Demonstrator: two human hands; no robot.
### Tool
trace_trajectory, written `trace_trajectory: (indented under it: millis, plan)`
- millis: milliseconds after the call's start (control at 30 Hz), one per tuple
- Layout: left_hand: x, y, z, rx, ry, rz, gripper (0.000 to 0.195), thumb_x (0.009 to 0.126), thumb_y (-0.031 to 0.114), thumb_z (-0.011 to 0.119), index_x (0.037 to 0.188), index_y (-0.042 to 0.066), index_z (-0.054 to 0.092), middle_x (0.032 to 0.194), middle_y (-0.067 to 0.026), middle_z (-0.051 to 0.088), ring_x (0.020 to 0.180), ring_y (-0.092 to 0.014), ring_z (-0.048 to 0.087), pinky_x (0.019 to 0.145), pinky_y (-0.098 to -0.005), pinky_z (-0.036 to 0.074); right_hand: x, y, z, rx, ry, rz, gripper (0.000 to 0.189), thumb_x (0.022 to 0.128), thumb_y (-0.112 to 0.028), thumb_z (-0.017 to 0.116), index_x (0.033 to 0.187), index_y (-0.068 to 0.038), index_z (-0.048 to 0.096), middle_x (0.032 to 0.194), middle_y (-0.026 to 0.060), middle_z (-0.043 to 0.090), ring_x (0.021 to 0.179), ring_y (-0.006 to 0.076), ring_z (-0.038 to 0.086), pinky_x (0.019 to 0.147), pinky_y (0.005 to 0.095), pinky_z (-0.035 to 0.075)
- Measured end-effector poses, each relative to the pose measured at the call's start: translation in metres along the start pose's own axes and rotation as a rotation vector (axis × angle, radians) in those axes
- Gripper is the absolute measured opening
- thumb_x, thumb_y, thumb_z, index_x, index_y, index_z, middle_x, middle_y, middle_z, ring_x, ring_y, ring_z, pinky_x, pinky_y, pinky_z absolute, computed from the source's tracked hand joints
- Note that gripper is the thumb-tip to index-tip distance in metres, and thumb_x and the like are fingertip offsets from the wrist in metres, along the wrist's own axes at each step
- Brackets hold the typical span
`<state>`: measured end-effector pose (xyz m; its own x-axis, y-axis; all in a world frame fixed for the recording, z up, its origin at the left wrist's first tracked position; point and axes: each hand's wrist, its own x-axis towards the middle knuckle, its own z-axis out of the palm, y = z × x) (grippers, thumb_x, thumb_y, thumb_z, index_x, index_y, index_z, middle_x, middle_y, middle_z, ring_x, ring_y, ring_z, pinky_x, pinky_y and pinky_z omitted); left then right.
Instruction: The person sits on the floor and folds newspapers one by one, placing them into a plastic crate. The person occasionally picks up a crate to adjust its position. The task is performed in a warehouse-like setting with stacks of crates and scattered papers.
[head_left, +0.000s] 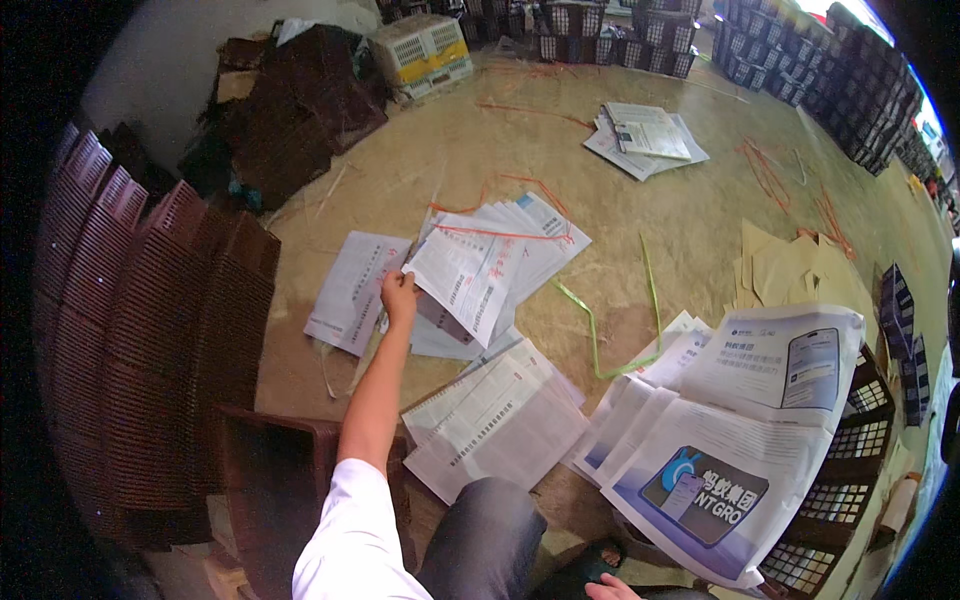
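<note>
My left hand reaches out over the floor and pinches the corner of a printed paper sheet that bears red handwriting. Beneath and behind that sheet, a fanned pile of printed papers spreads out, with a red plastic strap running across it. Just left of the hand lies another printed sheet, apart from the pile. Nearer to me are folded newspapers. Only the fingers of my right hand show at the bottom edge, by my foot; what they do is hidden.
At right, open newspapers drape over a dark plastic crate. Brown paper lies beyond them. A green strap loops on the floor. Stacked brown crates stand at left, more crates at far right. Papers lie further off.
</note>
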<state>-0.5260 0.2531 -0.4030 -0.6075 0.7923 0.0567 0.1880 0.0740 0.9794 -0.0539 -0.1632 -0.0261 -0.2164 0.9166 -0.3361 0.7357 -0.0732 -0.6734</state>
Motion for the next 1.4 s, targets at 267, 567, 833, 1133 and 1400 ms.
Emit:
trace_trajectory:
  millis: [267, 567, 833, 1133, 1400]
  plan:
    - [-0.069, 0.125, -0.011, 0.156, -0.026, 0.291, 0.009, 0.100, 0.005, 0.061, 0.101, -0.004, 0.059, 0.089, -0.0094, 0.071, 0.077, -0.015, 0.069, 0.063, -0.0316, 0.060, 0.001, 0.002, 0.004, 0.154, -0.023, -0.248, 0.039, 0.092, -0.012, 0.071, 0.128, -0.002, 0.061, 0.130, 0.0216, 0.063, 0.108, 0.0381, 0.065, 0.092, 0.0430, 0.053]
    - [-0.213, 0.254, -0.017, 0.071, -0.220, 0.350, 0.013, 0.101, 0.011, 0.065, 0.097, -0.001, 0.062, 0.080, -0.0019, 0.066, 0.071, -0.008, 0.060, 0.061, -0.0280, 0.051, 0.023, 0.000, -0.009, 0.376, 0.245, -0.292, 0.037, 0.092, -0.002, 0.068, 0.128, 0.002, 0.061, 0.136, 0.0255, 0.060, 0.125, 0.0396, 0.060, 0.099, 0.0400, 0.052]
    - [-0.353, 0.395, -0.053, 0.339, -0.567, 0.510, 0.013, 0.093, 0.010, 0.075, 0.097, 0.003, 0.064, 0.080, -0.0129, 0.069, 0.070, -0.027, 0.070, 0.062, -0.0355, 0.052, 0.061, 0.012, -0.005, 1.091, 0.145, 0.096, 0.051, 0.109, -0.025, 0.049, 0.152, 0.000, 0.041, 0.151, 0.0153, 0.050, 0.140, 0.0237, 0.048, 0.108, 0.0378, 0.044]
    - [-0.462, 0.664, -0.096, 0.107, -1.009, 0.535, 0.023, 0.083, 0.000, 0.076, 0.101, 0.001, 0.063, 0.093, -0.0151, 0.069, 0.081, -0.035, 0.068, 0.071, -0.0418, 0.056, -0.099, -0.133, -0.149, 1.509, -0.060, 0.461, 0.044, 0.110, -0.045, 0.046, 0.125, -0.007, 0.063, 0.108, -0.0009, 0.066, 0.091, 0.0087, 0.056, 0.081, 0.0252, 0.045]
    - [-0.508, 0.901, -0.186, -0.268, -1.094, -0.191, 0.016, 0.102, 0.014, 0.063, 0.112, 0.002, 0.065, 0.106, -0.0121, 0.072, 0.097, -0.020, 0.069, 0.089, -0.0339, 0.055, -0.238, -0.291, -0.324, 1.458, 0.094, 0.335, 0.021, 0.097, -0.010, 0.062, 0.114, -0.001, 0.069, 0.102, -0.0005, 0.069, 0.093, 0.0086, 0.061, 0.085, 0.0267, 0.048]
